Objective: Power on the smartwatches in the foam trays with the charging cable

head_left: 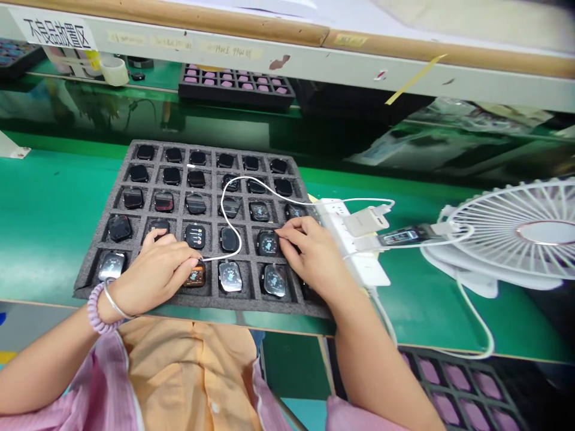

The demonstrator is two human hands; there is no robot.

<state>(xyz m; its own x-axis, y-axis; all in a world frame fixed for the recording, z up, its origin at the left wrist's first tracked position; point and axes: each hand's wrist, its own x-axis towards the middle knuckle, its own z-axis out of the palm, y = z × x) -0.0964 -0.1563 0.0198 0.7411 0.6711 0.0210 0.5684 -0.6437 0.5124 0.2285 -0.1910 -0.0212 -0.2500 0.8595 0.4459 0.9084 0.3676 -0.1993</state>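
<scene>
A grey foam tray [211, 298] lies on the green bench, its compartments holding several square black smartwatches. My left hand [162, 266] is over the near-left part of the tray, thumb and fingers closed on the end of a white charging cable [233, 230], beside a smartwatch with an orange-lit screen [196, 275]. At the tray's right side, my right hand [312, 248] pinches the right edge of a smartwatch [268, 243] whose screen shows a dial. Just behind the left fingertips, another smartwatch [194, 236] displays a list menu. Both palms face down, hiding parts of nearby compartments.
Right of the tray stands a white power strip [371, 269] with a charger [366, 221] and a small display device [406, 235] plugged in. A white fan [521, 233] is farther right. Behind, under a shelf, sits a tray of purple pieces [236, 99].
</scene>
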